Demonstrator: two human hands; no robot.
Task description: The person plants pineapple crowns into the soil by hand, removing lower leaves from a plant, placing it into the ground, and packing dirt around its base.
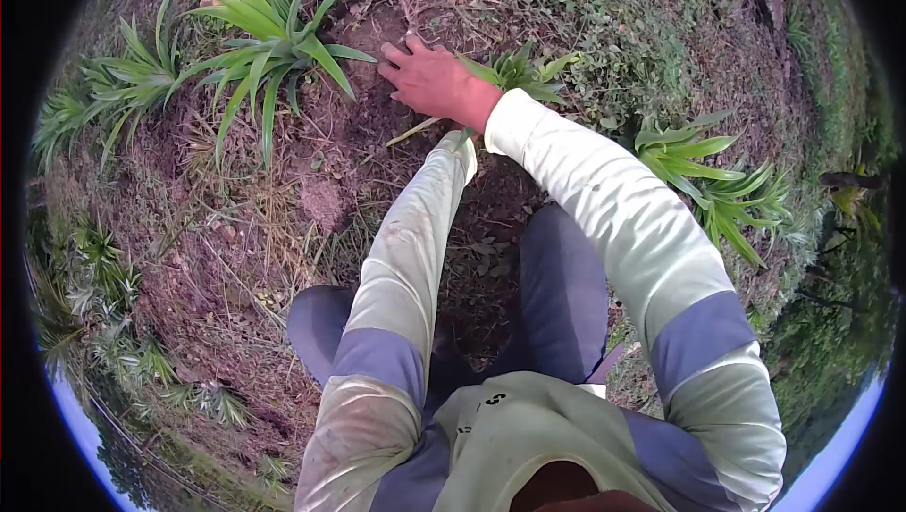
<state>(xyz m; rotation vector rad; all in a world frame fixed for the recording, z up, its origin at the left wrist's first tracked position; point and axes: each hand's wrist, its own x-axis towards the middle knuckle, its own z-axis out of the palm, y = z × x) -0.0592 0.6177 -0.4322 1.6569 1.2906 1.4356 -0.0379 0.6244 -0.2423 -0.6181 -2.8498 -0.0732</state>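
My right hand (434,83) is stretched over the reddish-brown soil, palm down and fingers apart, with nothing seen in it. Its fingertips are at the ground, just right of a large spiky green plant like a pineapple plant (283,40). Beside the right wrist stands a smaller spiky plant (519,73), partly covered by the hand and cuff. My left sleeve (415,219) runs up to a cuff just below the right wrist. The left hand itself is hidden there behind the right hand and leaves, so its fingers do not show.
More spiky plants grow at the left (137,78) and at the right (698,172) of my arms. Low weeds (623,21) cover the ground at the upper right. Dry grass (255,219) lies left of my bent knees (566,285).
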